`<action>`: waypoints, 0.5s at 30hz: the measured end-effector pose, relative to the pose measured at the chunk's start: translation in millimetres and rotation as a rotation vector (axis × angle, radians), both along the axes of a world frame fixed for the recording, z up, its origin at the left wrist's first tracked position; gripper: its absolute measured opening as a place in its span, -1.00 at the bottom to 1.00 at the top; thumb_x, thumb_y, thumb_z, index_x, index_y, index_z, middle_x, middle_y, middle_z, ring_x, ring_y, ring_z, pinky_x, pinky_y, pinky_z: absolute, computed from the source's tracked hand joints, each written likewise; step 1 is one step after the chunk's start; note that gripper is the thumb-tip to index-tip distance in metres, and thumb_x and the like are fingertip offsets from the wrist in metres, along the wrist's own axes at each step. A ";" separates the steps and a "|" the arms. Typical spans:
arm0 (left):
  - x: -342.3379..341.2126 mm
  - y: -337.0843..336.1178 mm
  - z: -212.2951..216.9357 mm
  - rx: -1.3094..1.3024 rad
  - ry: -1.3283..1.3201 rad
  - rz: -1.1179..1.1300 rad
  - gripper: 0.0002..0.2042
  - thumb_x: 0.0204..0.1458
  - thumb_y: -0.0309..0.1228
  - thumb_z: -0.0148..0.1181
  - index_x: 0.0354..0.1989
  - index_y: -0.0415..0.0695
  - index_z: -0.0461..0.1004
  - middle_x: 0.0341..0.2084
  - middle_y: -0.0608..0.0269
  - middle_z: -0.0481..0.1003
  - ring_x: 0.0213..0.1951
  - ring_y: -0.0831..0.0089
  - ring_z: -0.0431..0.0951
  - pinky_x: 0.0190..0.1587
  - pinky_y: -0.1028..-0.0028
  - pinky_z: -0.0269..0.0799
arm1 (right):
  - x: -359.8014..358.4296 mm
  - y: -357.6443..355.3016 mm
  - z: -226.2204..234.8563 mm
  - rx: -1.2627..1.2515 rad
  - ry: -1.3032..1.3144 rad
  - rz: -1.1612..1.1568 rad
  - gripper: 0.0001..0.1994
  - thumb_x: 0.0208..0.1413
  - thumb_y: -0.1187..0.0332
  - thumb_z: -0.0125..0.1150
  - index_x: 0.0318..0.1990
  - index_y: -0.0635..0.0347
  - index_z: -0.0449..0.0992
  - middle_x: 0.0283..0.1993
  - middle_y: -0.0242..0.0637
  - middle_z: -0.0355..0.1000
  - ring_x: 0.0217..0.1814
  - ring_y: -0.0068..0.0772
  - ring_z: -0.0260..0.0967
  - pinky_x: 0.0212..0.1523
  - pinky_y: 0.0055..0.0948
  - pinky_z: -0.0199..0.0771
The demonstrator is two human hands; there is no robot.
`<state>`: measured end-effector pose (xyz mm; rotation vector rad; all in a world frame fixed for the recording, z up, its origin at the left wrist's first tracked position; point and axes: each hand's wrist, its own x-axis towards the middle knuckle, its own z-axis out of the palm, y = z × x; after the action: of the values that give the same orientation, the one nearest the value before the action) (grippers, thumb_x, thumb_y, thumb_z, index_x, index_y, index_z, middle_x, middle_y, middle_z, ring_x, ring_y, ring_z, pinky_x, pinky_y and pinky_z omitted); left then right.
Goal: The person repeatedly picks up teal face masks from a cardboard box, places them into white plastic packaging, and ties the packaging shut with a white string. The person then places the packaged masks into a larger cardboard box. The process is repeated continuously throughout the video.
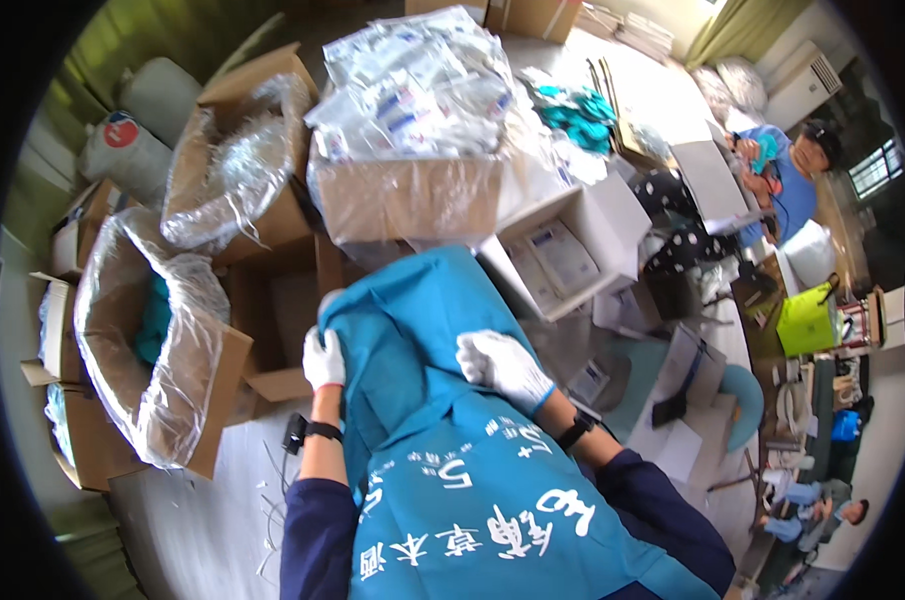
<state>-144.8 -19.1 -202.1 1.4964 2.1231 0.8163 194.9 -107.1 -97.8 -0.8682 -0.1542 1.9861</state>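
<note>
A large teal fabric sheet [413,300] lies spread in front of me, over my teal apron [473,500] with white lettering. My left hand [323,358], in a white glove, grips the left edge of the sheet. In a matching white glove, my right hand [503,365] rests flat on the sheet's right side, pressing it down. Each wrist carries a black band.
Cardboard boxes lined with clear plastic [153,330] [243,160] stand at left. A box heaped with clear sealed packets [413,110] sits ahead; a white box of packets [563,255] is to the right. Another person in blue [788,180] sits far right.
</note>
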 end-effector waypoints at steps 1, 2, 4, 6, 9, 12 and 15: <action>-4.4 -4.2 -2.4 -0.027 -0.010 0.006 -0.52 0.23 -0.05 0.02 0.12 -0.19 0.48 0.03 -0.11 0.52 0.08 -0.05 0.52 0.15 0.19 0.40 | -0.1 -4.2 7.9 0.009 -0.056 -0.003 -0.74 0.32 0.31 0.14 -0.01 0.35 0.48 -0.23 -0.18 0.49 -0.31 -0.35 0.46 -0.29 -0.46 0.48; -4.5 -3.9 -3.4 -0.044 -0.019 0.008 -0.52 0.23 -0.06 0.01 0.12 -0.19 0.48 0.03 -0.11 0.53 0.07 -0.05 0.52 0.13 0.19 0.41 | 1.3 -5.8 22.2 0.028 -0.111 -0.008 -0.74 0.32 0.30 0.14 -0.01 0.34 0.48 -0.23 -0.18 0.51 -0.31 -0.35 0.47 -0.28 -0.46 0.49; -0.7 -6.4 1.8 -0.105 -0.034 0.021 -0.53 0.23 -0.05 0.00 0.12 -0.16 0.48 0.04 -0.08 0.53 0.07 -0.04 0.52 0.14 0.20 0.40 | 14.8 -8.2 36.2 0.084 -0.165 -0.061 -0.75 0.33 0.32 0.13 -0.03 0.36 0.50 -0.26 -0.16 0.51 -0.32 -0.38 0.47 -0.29 -0.45 0.51; -0.9 -7.0 1.9 -0.088 -0.018 0.039 -0.53 0.23 -0.05 0.00 0.13 -0.15 0.49 0.04 -0.07 0.53 0.07 -0.04 0.53 0.15 0.20 0.40 | 35.5 -2.2 41.1 0.154 -0.168 -0.130 -0.75 0.33 0.33 0.11 -0.04 0.38 0.50 -0.26 -0.13 0.52 -0.35 -0.38 0.47 -0.33 -0.44 0.51; -0.3 -4.0 1.2 -0.070 -0.051 0.011 -0.53 0.23 -0.06 0.01 0.13 -0.15 0.49 0.04 -0.06 0.54 0.08 -0.02 0.53 0.15 0.21 0.39 | 76.3 14.5 42.1 0.186 -0.230 -0.279 -0.75 0.31 0.32 0.14 -0.06 0.36 0.51 -0.28 -0.11 0.54 -0.40 -0.36 0.49 -0.41 -0.43 0.52; -0.4 -3.3 -0.7 -0.052 -0.064 0.004 -0.55 0.23 -0.08 0.02 0.12 -0.15 0.49 0.04 -0.05 0.54 0.07 -0.01 0.53 0.15 0.22 0.40 | 116.3 39.6 48.1 0.185 -0.451 -0.389 -0.78 0.25 0.33 0.19 -0.09 0.32 0.53 -0.33 -0.15 0.55 -0.42 -0.35 0.50 -0.45 -0.41 0.52; 5.5 -4.3 6.3 -0.065 -0.056 0.003 -0.56 0.23 -0.09 0.02 0.09 -0.16 0.50 0.02 -0.06 0.55 0.05 -0.02 0.55 0.12 0.21 0.42 | 136.8 69.4 65.6 0.117 -0.887 -0.327 -0.79 0.20 0.33 0.23 -0.13 0.29 0.54 -0.32 -0.18 0.55 -0.41 -0.44 0.51 -0.49 -0.53 0.49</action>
<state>-139.3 -23.3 -195.8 1.4213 2.0911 0.7741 331.7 -37.7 -32.2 -1.5334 -0.5825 1.1701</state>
